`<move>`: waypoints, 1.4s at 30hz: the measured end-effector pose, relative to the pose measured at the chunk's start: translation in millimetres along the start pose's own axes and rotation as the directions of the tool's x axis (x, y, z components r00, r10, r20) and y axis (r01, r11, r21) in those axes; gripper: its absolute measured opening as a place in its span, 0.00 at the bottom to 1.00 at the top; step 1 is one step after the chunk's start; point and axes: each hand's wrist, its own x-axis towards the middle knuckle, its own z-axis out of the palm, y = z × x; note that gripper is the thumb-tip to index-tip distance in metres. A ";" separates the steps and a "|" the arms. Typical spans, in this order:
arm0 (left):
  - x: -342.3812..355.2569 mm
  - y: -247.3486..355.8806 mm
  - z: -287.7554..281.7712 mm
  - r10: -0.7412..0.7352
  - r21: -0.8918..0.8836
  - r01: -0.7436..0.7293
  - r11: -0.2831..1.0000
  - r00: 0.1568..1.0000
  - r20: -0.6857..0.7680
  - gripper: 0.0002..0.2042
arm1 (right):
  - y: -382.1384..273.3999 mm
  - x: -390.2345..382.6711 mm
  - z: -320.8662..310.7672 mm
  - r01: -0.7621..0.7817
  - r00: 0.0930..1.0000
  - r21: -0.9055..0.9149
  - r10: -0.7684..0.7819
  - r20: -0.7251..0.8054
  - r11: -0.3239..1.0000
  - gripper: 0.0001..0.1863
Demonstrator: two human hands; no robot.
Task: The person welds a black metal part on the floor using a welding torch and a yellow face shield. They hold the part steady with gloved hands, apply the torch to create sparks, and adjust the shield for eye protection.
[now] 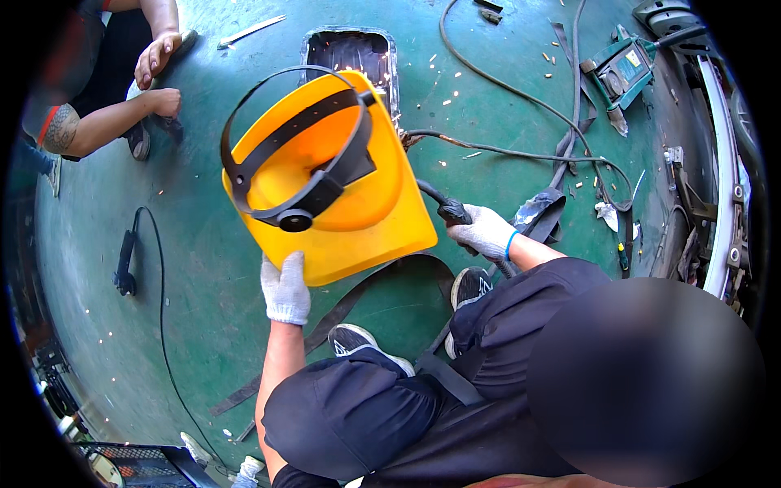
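A yellow welding mask [382, 232] with a black headband [303, 122] is held out in front of me. My left hand [285, 286], in a white knit glove, grips its lower left edge, with the thumb on the inner side. In a matching glove, my right hand [482, 231] is closed round the black handle of a welding torch [452, 211]. The torch's front end goes behind the mask and is hidden. Past the mask's upper edge lies a rectangular opening with a pale rim [392, 57] in the green floor. Sparks scatter around it.
At far left another person crouches, bare hands [159, 61] near the opening. An angle grinder [125, 264] with a cord lies on the left. Cables [521, 152] and a strap [350, 297] cross the floor. A green jack [622, 69] and a screwdriver [623, 254] lie right.
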 end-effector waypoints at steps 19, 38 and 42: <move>-1.4 14.4 -41.5 -0.080 -0.213 0.001 0.977 0.929 -0.362 0.23 | 7.4 -0.6 -1.2 0.070 0.998 -0.050 -0.070 -0.004 0.996 0.13; 14.6 -3.8 22.3 0.114 0.218 -0.141 0.966 0.985 0.131 0.27 | 56.4 30.7 -7.9 0.135 0.989 0.095 -0.127 -0.081 0.986 0.09; 4.7 -4.3 13.8 0.116 0.266 -0.133 0.955 0.990 0.076 0.29 | 57.2 34.5 -1.8 0.145 0.986 0.066 -0.139 -0.089 0.987 0.09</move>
